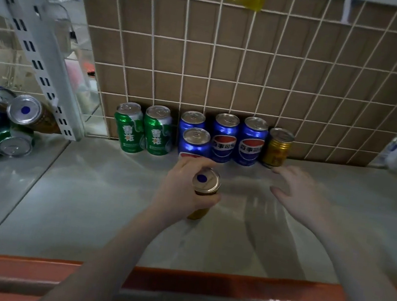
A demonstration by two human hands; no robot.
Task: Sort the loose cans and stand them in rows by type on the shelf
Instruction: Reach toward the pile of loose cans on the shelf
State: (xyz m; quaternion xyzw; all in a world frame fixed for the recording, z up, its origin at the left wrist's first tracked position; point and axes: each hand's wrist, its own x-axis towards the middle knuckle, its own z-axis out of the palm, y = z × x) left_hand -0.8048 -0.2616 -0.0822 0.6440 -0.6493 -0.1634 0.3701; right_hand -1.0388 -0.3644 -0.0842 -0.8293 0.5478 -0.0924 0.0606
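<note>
The left hand (184, 186) has its grip wrapped round a gold can (206, 189), fingers and thumb curled about the upper body so the can tilts with its top toward the camera, showing a blue dot on the lid; it hovers over the middle of the shelf (83, 198), a little in front of the back row. The right hand (299, 190) is spread and relaxed with nothing in it, its fingertips close to a second gold can (277, 147) standing at the right end of that row, though motion blur hides whether they touch. Along the back edge stand two green cans (143, 129), side by side, then a group of blue cans (224, 138), three against the back and one just ahead of the leftmost. The shelf is a smooth, pale grey board with a dull sheen and faint streaks, edged at the front by an orange-red metal rail (199, 282). Behind the cans rises brown cardboard (256, 56) covered by a white wire grid (232, 46). At the left a grey slotted steel upright (35, 51) slants across the view, and beyond it, on the neighbouring section near the left edge, a loose pile of cans (5, 123) lies on its sides, blue, green and gold, shiny round ends facing out.
</note>
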